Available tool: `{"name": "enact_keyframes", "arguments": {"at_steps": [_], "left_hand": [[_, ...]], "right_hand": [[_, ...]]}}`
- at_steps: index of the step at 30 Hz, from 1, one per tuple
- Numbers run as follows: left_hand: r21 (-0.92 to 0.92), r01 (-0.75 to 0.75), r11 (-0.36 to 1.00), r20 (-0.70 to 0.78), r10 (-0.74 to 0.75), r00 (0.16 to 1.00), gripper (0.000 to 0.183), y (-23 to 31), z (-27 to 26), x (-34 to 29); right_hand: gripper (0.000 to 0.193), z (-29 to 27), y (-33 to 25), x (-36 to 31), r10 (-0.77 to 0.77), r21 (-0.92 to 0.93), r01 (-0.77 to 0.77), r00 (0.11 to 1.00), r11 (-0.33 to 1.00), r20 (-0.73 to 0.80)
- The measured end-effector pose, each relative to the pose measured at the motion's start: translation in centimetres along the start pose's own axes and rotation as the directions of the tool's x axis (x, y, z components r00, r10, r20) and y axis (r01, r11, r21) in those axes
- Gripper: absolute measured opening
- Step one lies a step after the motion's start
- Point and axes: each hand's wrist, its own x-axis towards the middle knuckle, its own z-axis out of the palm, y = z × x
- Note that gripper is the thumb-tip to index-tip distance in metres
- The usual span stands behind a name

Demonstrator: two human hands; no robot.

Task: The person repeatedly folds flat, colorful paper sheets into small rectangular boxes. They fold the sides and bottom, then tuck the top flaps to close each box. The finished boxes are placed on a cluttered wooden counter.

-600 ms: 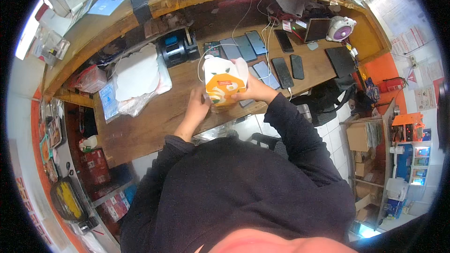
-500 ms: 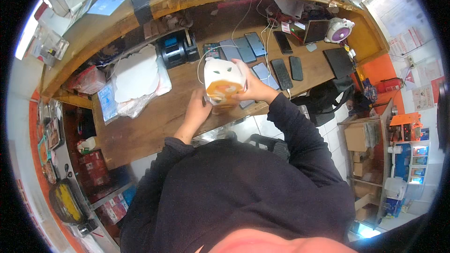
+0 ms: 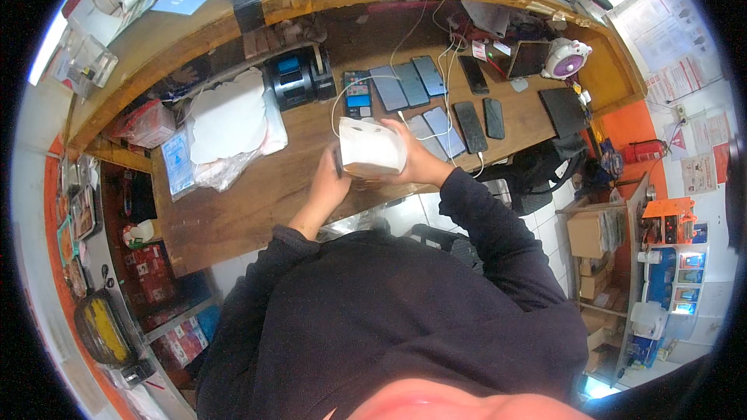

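Observation:
A white paper carton with two small holes near its far edge is held above the wooden table, just in front of my body. My right hand is closed around its right side. On the carton's other side, my left hand is closed, fingers curled next to the carton wall. A thin dark edge shows at those fingers; what it belongs to is hidden. Beyond the carton lie several phones and a phone-sized item with a blue lower part.
A white scalloped sheet lies on plastic wrapping at the left, beside a black device with a blue panel. White cables run across the phones. A small white and purple fan stands at the back right, near a dark flat slab.
The carton has tipped, so its orange printed side is mostly out of sight and white surfaces show. It sits slightly lower, uncovering the blue-ended item. My left hand stays beside it.

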Motion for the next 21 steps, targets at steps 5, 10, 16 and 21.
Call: {"name": "enact_keyframes", "arguments": {"at_steps": [5, 10, 16, 21], "left_hand": [[0.072, -0.046, 0.996, 0.186, 0.032, 0.982, 0.078, 0.4, -1.2, -0.1], [0.115, -0.062, 0.991, 0.375, 0.015, 0.927, 0.113, 4.3, -4.2, 1.9], [0.168, -0.268, 0.949, 0.472, 0.161, 0.867, 0.09, 4.6, -3.3, 3.7], [0.29, -0.387, 0.875, 0.447, 0.234, 0.864, 0.047, 5.9, -3.9, 3.7]], "right_hand": [[0.12, -0.7, 3.5, -0.4, 0.192, -0.263, -0.131, 0.955, 0.956, 0.225], [0.114, -3.5, 0.0, -0.6, 0.293, -0.185, -0.247, 0.909, 0.951, 0.295], [0.111, -3.7, 1.0, -0.5, 0.142, 0.243, -0.238, 0.924, 0.94, 0.354], [0.105, -2.6, 1.0, -1.3, 0.131, -0.091, -0.118, 0.98, 0.989, 0.149]]}}
